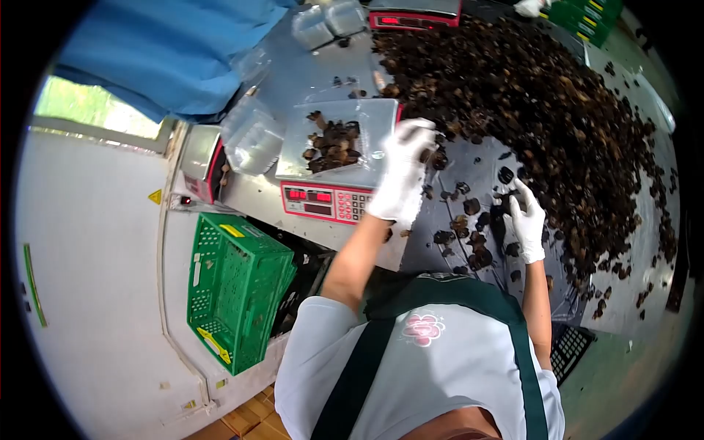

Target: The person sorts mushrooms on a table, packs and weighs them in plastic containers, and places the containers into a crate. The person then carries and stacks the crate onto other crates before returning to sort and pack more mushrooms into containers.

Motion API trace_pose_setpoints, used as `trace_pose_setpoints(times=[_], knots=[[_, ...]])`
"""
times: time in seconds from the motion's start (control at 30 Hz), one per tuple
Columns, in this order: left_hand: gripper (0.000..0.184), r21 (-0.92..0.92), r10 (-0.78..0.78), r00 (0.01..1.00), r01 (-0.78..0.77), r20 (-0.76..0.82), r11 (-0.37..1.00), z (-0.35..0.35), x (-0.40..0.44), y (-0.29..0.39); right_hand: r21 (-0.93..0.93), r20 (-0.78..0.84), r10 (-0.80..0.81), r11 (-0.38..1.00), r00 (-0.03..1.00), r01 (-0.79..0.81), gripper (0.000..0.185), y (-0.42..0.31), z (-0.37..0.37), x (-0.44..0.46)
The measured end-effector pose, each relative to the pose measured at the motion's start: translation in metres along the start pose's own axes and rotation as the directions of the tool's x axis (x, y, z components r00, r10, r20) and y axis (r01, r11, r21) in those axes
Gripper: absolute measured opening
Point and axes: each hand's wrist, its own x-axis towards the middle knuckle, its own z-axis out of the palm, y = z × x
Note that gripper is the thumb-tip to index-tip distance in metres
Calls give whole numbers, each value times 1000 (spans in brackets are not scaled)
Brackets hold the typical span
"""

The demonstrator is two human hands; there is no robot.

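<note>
My left hand (405,172), in a white glove, is over the right edge of a red-framed digital scale (326,200). Its fingers are blurred, so I cannot tell whether they hold anything. On the scale's plate is a clear plastic tray with a small heap of dark brown dried mushroom-like pieces (334,147). My right hand (528,226), also white-gloved, is at the near edge of a large pile of the same pieces (506,81). Its fingers are stretched out and apart, close to one dark piece (506,174). Loose pieces (469,207) lie between the two hands.
Stacked clear plastic trays (251,136) stand left of the scale, beside another scale (202,163). More clear containers (312,28) and a third scale (414,13) are at the far side. A green crate (238,293) is at lower left, a black crate (570,352) at lower right.
</note>
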Motion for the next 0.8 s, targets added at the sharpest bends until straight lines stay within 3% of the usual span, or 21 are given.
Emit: trace_pose_setpoints(times=[0.07, 0.1, 0.13, 0.2, 0.23, 0.3, 0.37, 0.47, 0.53, 0.57, 0.67, 0.7, 0.73, 0.8], knots=[[14, 328, 279, 936, -199, -216, 923, -52, 14, 11, -16, 0, 38, 999, 999, -38, 36, 13, -7, -15], [15, 319, 299, 901, -196, -314, 927, -63, 12, 32, -13, 19, 77, 997, 997, -77, 35, 13, -12, -20], [17, 667, 593, 773, -321, -225, 672, -107, 27, 10, -39, 40, 118, 992, 992, -117, 35, 14, -16, -25], [27, 819, 632, 758, -255, -161, 514, -164, 41, -7, -92, 19, 116, 989, 993, -114, 33, 23, -20, -34], [38, 911, 519, 851, -149, -80, 384, -180, 41, -8, -75, 15, 103, 992, 995, -102, 33, 31, -19, -37], [50, 952, 396, 914, -36, -91, 302, -184, 37, -8, -71, 31, 143, 988, 989, -140, 33, 34, -19, -40], [59, 975, 466, 874, 34, -136, 221, -165, 29, -8, -99, 30, 130, 987, 991, -126, 30, 32, -19, -40], [50, 983, 644, 765, -139, 28, 123, -119, 17, 4, -152, 52, 105, 984, 993, -96, 28, 26, -15, -33], [34, 886, 676, 734, -357, 69, 297, -75, 5, -2, -193, 50, 75, 979, 996, -64, 28, 24, -9, -24], [33, 792, 667, 726, -501, 166, 349, -64, 6, -19, -232, 50, 46, 972, 998, -33, 27, 23, -6, -17], [40, 763, 298, 916, -392, 270, 514, -19, -11, -77, -359, 53, -80, 929, 995, 94, 31, 19, 9, 9], [49, 865, 151, 949, -314, 276, 392, -11, -9, -95, -408, 63, -104, 905, 993, 120, 34, 20, 16, 18], [57, 889, 60, 972, -232, 227, 394, -6, -6, -113, -464, 64, -134, 874, 989, 148, 36, 21, 23, 25], [57, 954, -127, 966, -193, 226, 228, 7, -3, -112, -572, 111, -179, 793, 977, 211, 36, 34, 37, 39]])
